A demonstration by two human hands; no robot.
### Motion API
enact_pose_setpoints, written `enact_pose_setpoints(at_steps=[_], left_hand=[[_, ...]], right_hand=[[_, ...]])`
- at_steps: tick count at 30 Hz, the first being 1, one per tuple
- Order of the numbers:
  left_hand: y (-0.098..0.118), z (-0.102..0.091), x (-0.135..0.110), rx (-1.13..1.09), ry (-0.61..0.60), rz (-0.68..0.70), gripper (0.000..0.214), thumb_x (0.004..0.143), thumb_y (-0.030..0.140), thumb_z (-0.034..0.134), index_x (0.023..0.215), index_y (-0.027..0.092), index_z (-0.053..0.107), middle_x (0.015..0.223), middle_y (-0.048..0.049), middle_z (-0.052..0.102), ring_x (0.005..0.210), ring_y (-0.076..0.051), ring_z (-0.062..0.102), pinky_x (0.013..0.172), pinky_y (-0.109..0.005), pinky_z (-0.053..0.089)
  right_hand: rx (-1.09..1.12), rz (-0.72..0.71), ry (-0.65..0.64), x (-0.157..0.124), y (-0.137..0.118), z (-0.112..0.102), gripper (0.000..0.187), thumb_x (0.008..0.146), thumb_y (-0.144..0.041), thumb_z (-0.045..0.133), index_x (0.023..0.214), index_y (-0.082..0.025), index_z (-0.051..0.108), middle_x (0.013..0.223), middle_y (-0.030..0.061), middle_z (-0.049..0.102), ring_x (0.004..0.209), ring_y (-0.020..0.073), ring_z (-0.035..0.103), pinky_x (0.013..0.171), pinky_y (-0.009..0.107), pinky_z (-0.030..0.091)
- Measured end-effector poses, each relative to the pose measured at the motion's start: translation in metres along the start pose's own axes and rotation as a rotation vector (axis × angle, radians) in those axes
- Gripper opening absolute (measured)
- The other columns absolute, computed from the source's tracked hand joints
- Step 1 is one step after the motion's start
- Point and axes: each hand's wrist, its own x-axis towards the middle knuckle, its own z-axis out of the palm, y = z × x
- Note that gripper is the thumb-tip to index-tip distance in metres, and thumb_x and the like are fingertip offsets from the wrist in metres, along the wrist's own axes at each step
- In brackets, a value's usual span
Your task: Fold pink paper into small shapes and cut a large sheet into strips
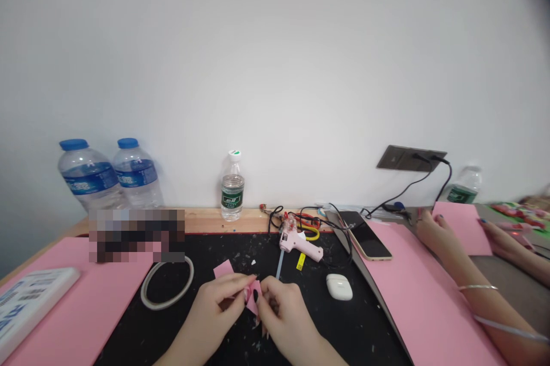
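My left hand [210,310] and my right hand [281,311] meet over a black cutting mat [172,331], pinching a small pink paper piece [253,297] between their fingertips. The piece looks folded, and my fingers partly hide it. A second pink paper scrap [224,269] lies on the mat just beyond my left hand. Beyond my right hand, a pink hot glue gun [298,247] rests on its side with a glue stick pointing toward my hands. A roll of clear tape [167,286] lies to the left.
A white earbud case [339,287] and a phone [365,234] lie to the right, beside pink foam sheets [51,274]. Tangled black cables run along the back. Several water bottles stand against the wall. A co-worker's arms [468,274] hold a pink sheet [464,228] at right.
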Motion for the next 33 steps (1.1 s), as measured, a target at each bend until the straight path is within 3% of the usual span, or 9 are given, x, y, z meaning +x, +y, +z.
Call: enact_pose_setpoints(at_steps=[8,13,15,17,20,22,26,33], left_hand=[[0.0035,-0.0004,-0.0008,-0.023,0.021,-0.025,0.022,0.076,0.023,0.056,0.093,0.027,0.071,0.097,-0.0042,0.070,0.090,-0.023,0.062,0.083,-0.031,0.048],[0.0055,0.0000,-0.0017,-0.370,-0.043,-0.152,0.032,0.075,0.038,0.058,0.102,0.023,0.065,0.111,-0.0070,0.064,0.100,-0.026,0.057,0.085,-0.035,0.047],[0.0030,0.0007,-0.0001,-0.541,-0.032,-0.253,0.040,0.076,0.046,0.055,0.105,0.020,0.062,0.105,-0.0086,0.066,0.092,-0.024,0.061,0.079,-0.034,0.050],[-0.0003,0.0019,0.0023,-0.615,0.004,-0.347,0.041,0.076,0.050,0.052,0.099,0.017,0.061,0.086,-0.0070,0.069,0.076,-0.020,0.064,0.066,-0.030,0.052],[-0.0032,0.0049,0.0047,-0.532,-0.013,-0.404,0.040,0.075,0.054,0.050,0.077,0.015,0.059,0.056,0.0004,0.060,0.050,-0.013,0.059,0.042,-0.020,0.045],[-0.0028,0.0071,0.0043,-0.420,-0.065,-0.376,0.043,0.075,0.056,0.047,0.063,0.015,0.055,0.047,0.0030,0.054,0.038,-0.010,0.051,0.033,-0.016,0.035],[-0.0001,0.0085,0.0012,-0.279,-0.145,-0.306,0.048,0.078,0.058,0.040,0.055,0.016,0.049,0.043,0.0040,0.051,0.031,-0.007,0.044,0.032,-0.016,0.027],[-0.0008,0.0058,-0.0011,-0.208,-0.196,-0.232,0.046,0.082,0.052,0.038,0.056,0.016,0.051,0.044,0.0042,0.050,0.034,-0.008,0.043,0.037,-0.018,0.028]], right_hand=[[0.183,0.073,-0.031,0.0005,0.0078,0.0048,0.019,0.087,-0.027,0.038,0.074,-0.018,0.048,0.053,-0.0033,0.052,0.039,0.0081,0.048,0.039,0.016,0.035],[0.246,0.103,0.041,0.0033,0.0044,-0.0001,0.023,0.089,-0.034,0.037,0.078,-0.017,0.049,0.054,-0.0035,0.050,0.039,0.0078,0.045,0.039,0.016,0.035],[0.233,0.096,0.045,0.0034,0.0021,-0.0020,0.024,0.089,-0.034,0.038,0.077,-0.017,0.050,0.053,-0.0035,0.049,0.040,0.0077,0.044,0.040,0.016,0.034],[0.215,0.082,0.028,0.0027,0.0005,-0.0027,0.023,0.088,-0.033,0.039,0.077,-0.017,0.051,0.054,-0.0033,0.050,0.040,0.0077,0.044,0.040,0.017,0.034],[0.193,0.055,-0.015,0.0013,0.0002,-0.0019,0.023,0.088,-0.032,0.039,0.076,-0.017,0.052,0.053,-0.0033,0.049,0.040,0.0076,0.044,0.041,0.016,0.033],[0.184,0.039,-0.036,0.0010,0.0011,-0.0011,0.023,0.088,-0.032,0.039,0.075,-0.017,0.052,0.051,-0.0036,0.049,0.040,0.0074,0.043,0.040,0.016,0.033],[0.213,0.049,-0.048,0.0020,0.0026,-0.0005,0.024,0.088,-0.033,0.040,0.075,-0.017,0.052,0.051,-0.0036,0.049,0.038,0.0071,0.042,0.039,0.016,0.032],[0.318,0.148,-0.040,0.0042,-0.0016,-0.0019,0.031,0.085,-0.043,0.044,0.072,-0.016,0.052,0.047,-0.0053,0.046,0.034,0.0056,0.037,0.034,0.015,0.027]])
